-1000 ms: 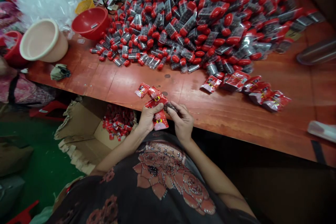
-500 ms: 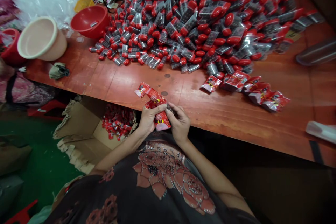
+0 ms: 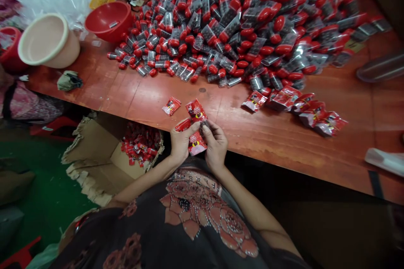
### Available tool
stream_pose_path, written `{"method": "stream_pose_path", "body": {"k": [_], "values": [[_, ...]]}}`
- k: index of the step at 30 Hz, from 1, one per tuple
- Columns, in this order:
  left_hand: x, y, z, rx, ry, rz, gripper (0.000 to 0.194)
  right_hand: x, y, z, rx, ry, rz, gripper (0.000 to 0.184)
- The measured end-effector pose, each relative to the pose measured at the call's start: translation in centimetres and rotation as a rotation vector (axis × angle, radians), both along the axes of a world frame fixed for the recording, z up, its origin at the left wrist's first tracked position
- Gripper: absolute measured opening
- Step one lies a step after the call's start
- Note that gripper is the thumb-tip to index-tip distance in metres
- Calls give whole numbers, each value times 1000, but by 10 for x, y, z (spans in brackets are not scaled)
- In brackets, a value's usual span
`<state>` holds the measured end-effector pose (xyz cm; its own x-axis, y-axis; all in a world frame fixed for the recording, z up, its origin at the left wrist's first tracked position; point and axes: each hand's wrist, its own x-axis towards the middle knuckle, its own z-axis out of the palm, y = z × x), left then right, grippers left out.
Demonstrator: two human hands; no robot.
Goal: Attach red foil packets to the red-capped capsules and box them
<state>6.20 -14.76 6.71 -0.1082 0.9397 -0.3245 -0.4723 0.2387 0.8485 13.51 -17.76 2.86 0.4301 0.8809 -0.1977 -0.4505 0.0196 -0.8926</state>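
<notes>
At the table's front edge, my left hand (image 3: pixel 180 143) is closed around red printed packets (image 3: pixel 198 143), its thumb laid across them. One packet end (image 3: pixel 196 110) sticks up past my fingers. My right hand (image 3: pixel 216 145) is closed beside it, thumb and fingers pinching a small dark piece (image 3: pixel 203 125) against the packets. What this piece is, my fingers mostly hide. A single red packet (image 3: pixel 172 106) lies flat on the table just beyond my left hand.
Small clear tubes with red caps (image 3: pixel 217 33) are heaped at the back. Red packets (image 3: pixel 285 96) lie in a row to the right. A red bowl (image 3: pixel 109 21) and a cream tub (image 3: pixel 47 42) stand left. Below the table edge, a cardboard box (image 3: pixel 91 147) holds more packets.
The packets in my hands have shifted and turned, so their upper end now points more upright and away from the loose packet. The dark piece shows more between my fingertips.
</notes>
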Motion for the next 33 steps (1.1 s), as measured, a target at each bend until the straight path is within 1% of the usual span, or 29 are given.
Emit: {"method": "stream_pose_path", "body": {"k": [2, 4, 8, 12, 15, 16, 18, 20, 21, 24, 26, 29, 31, 33], "values": [[4, -3, 0, 15, 26, 19, 28, -1, 0, 0, 13, -6, -11, 26], [4, -3, 2, 14, 38, -2, 28, 0, 0, 0, -2, -19, 3, 26], [-6, 5, 5, -22, 24, -52, 30, 6, -1, 0, -39, -36, 91, 28], [-14, 11, 9, -55, 58, -102, 26, 11, 1, 3, -7, -97, 173, 28], [-16, 12, 10, -87, 61, -138, 26, 17, 3, 4, 13, -205, 190, 40], [-17, 13, 10, -99, 52, -147, 27, 19, 4, 3, 19, -231, 212, 46], [-18, 15, 8, -120, 17, -153, 29, 24, 4, 1, 42, -269, 299, 53], [-20, 19, 5, -144, -31, -151, 32, 27, 5, -4, 65, -317, 382, 54], [-21, 20, 3, -157, -53, -149, 34, 29, 5, -7, 72, -339, 397, 52], [-23, 22, -1, -191, -73, -155, 35, 30, 7, -14, 62, -334, 376, 46], [-23, 21, -3, -199, -59, -163, 34, 29, 7, -17, 51, -253, 377, 44], [-21, 18, -3, -165, -51, -153, 33, 24, 5, -17, 13, -118, 372, 38], [-18, 15, -2, -134, -59, -109, 32, 19, 2, -16, -26, -78, 323, 38], [-13, 11, -3, -127, -68, -81, 31, 13, 0, -13, -51, -80, 249, 39]]}}
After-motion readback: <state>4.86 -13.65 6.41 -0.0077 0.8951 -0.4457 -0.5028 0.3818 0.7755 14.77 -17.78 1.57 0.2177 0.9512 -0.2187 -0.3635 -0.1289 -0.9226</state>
